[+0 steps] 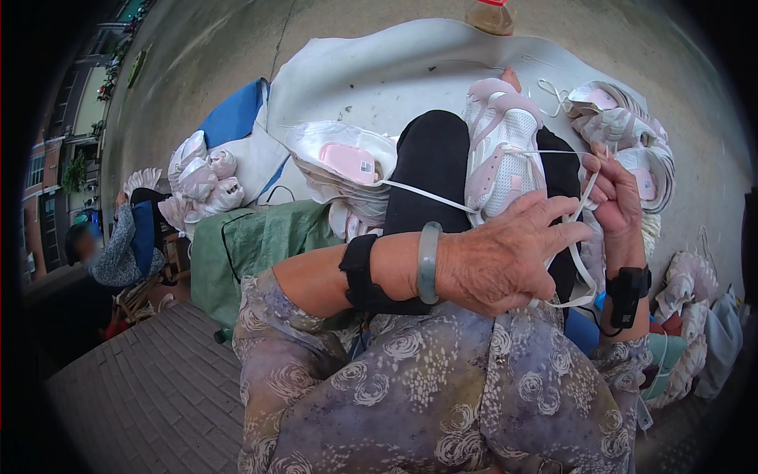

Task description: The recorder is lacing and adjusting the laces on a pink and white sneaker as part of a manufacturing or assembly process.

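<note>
The right hand's (621, 197) fingers pinch a white lace (553, 151) drawn taut from the pink-and-white shoe upper (519, 130). The left hand's (497, 257) fingers are spread beside a loose loop; whether their tips grip it is unclear. The upper rests across the black-clad legs (432, 158), between stacked uppers at left (343, 158) and right (639, 134), with white sheeting (371, 67) beyond.

Sneaker upper (515, 134) is white mesh with pale pink overlays, lace (427, 196) plain white, bangle (429, 263) milky grey-green, blouse (410, 387) dusty purple with cream swirly roses, sack (257, 246) solid green.
</note>
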